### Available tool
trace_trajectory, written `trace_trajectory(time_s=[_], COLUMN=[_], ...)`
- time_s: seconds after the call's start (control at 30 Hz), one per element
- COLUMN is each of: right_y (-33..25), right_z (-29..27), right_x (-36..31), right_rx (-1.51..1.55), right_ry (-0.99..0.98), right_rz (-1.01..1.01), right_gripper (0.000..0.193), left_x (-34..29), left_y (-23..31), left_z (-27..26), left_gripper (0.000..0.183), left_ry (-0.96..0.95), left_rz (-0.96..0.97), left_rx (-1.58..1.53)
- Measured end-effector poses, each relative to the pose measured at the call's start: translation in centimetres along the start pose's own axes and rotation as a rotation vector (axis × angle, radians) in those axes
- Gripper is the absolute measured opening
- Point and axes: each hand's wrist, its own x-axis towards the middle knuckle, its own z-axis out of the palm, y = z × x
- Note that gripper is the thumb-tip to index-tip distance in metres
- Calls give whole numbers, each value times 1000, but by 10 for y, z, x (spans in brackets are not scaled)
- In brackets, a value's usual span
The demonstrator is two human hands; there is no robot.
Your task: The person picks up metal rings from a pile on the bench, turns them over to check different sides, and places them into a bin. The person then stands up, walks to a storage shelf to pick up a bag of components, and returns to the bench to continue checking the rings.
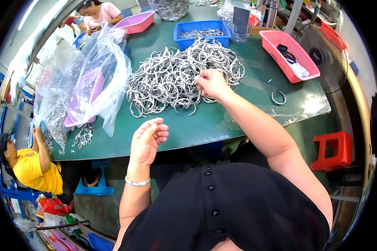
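The person's right hand (214,85) is at the near right part of a heaped pile of silvery metal rings (167,79), thumb and fingertips drawn together against it; whether a ring is pinched between them cannot be told, as they blend into the metal behind. Nearer the body and to the left of that grip, the left hand (148,140) is raised near the table's front edge, its fingers loosely curled with the thumb over them; no ring shows in it, though its inside is partly hidden. Most of the pile spreads left of the right fingertips, and some rises just beyond them, up against a blue bin (182,43). The rings look open-ended and hooked through one another, so a quick pull from this grip could drag out neighbours or bring the upper ones sliding toward the hands. Loose rings at the pile's near fringe, between the two hands, could be knocked toward the edge of the green table (197,131) by a sweeping forearm. To the right of the grip, a single ring (278,98) lies well apart, where the right arm could catch it if it swung outward.
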Motion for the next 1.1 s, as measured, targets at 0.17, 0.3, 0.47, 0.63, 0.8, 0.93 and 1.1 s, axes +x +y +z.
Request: trace_trajectory(time_s=[0.17, 0.3, 0.47, 0.63, 0.8, 0.93, 1.1], right_y=[-11, -23, -34, -44, -40, -21, -6], right_z=[3, -4, -14, -17, -22, -29, -45], right_x=[1, 9, 22, 26, 12, -5, -21], right_rx=[234, 217, 141, 89, 63, 81, -315], right_ry=[-38, -169, -260, -343, -508, -564, -641], right_rz=[131, 183, 216, 160, 61, 136, 226], right_gripper=[14, 15, 14, 11, 15, 16, 15], left_x=[-4, -4, -3, -1, 2, 9, 19], left_y=[-13, -19, -23, -23, -16, -12, -19], left_z=[-5, -8, -6, -4, 2, 14, 21], left_gripper=[21, 21, 20, 20, 21, 23, 22], left_ry=[3, 18, 13, 10, 30, 18, -40], left_rz=[-37, -44, -58, -55, -28, 5, -38], left_rx=[-15, -12, -14, -8, 12, 55, 84])
